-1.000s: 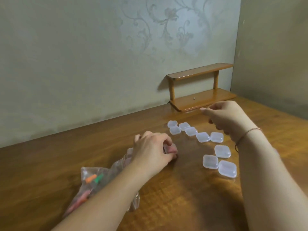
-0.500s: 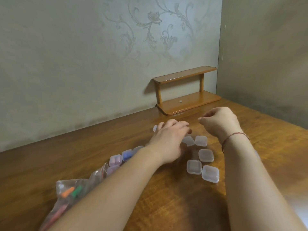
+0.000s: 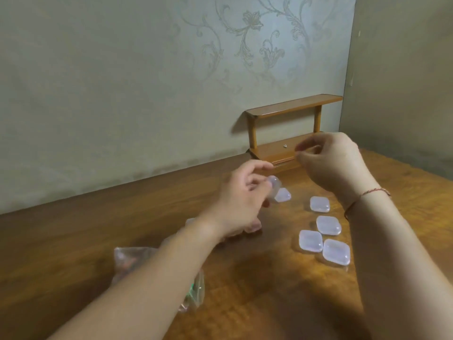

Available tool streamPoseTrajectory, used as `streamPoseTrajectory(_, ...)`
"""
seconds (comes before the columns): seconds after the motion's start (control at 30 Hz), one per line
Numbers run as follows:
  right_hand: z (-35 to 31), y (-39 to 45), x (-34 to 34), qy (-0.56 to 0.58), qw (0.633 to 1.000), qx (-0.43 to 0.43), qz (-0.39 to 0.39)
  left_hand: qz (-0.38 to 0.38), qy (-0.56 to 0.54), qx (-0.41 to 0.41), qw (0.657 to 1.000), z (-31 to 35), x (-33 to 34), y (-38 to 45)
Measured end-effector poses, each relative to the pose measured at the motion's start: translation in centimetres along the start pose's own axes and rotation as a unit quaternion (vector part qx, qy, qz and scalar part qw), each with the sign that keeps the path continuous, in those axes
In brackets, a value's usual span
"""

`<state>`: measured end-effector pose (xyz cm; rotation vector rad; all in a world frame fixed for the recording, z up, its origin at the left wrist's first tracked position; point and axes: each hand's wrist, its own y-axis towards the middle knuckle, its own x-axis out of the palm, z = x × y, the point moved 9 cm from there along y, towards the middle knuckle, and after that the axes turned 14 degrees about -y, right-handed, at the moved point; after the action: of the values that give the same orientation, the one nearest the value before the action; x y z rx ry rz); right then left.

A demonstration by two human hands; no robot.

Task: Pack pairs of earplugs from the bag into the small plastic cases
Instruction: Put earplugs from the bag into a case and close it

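A clear case (image 3: 274, 190) is gripped in the left hand (image 3: 241, 197) above the table (image 3: 257, 290) — right hand (image 3: 331, 160) is raised, fingers curled, contents can't be told

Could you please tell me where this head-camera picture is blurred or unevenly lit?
Head view: both the left hand and right hand are motion-blurred; the clear case at the left fingers is smeared; soft light glares on the table, arms casting dark shadows.

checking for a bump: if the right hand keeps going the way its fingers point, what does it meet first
Probably the left hand, which holds a clear case. The right hand points its curled fingers leftward toward it; depth is unclear, so it may pass behind.
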<state>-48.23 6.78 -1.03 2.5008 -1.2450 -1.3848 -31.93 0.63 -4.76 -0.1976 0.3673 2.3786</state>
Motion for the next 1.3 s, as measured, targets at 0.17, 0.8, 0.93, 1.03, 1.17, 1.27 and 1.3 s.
streamPoseTrajectory(0.17,-11.1,-6.7,2.8,0.032,0.972,-0.232,-0.014,0.119,-0.351,-0.092,0.924,-2.0,-8.8,-7.3)
streamPoseTrajectory(0.8,-19.5,-19.0,8.7,0.099,0.883,-0.459,-0.004,0.094,-0.371,-0.126,0.915,-5.7,-16.7,-18.9)
streamPoseTrajectory(0.93,-19.9,-19.6,8.7,0.09,0.866,-0.492,0.021,0.097,-0.375,-0.133,0.912,-5.9,-16.5,-19.0)
streamPoseTrajectory(1.03,-19.8,-19.6,8.7,0.081,0.868,-0.489,0.032,0.096,-0.397,-0.135,0.903,-6.0,-16.1,-19.0)
streamPoseTrajectory(1.17,-20.1,-19.9,8.6,0.031,0.865,-0.495,0.076,0.104,-0.433,-0.117,0.888,-5.9,-15.6,-18.9)
streamPoseTrajectory(1.27,-20.4,-19.8,8.8,-0.006,0.868,-0.49,0.084,0.108,-0.444,-0.103,0.884,-5.8,-15.3,-18.9)
streamPoseTrajectory(1.3,-20.4,-19.8,8.9,-0.016,0.869,-0.489,0.079,0.109,-0.444,-0.1,0.883,-5.7,-15.3,-18.8)
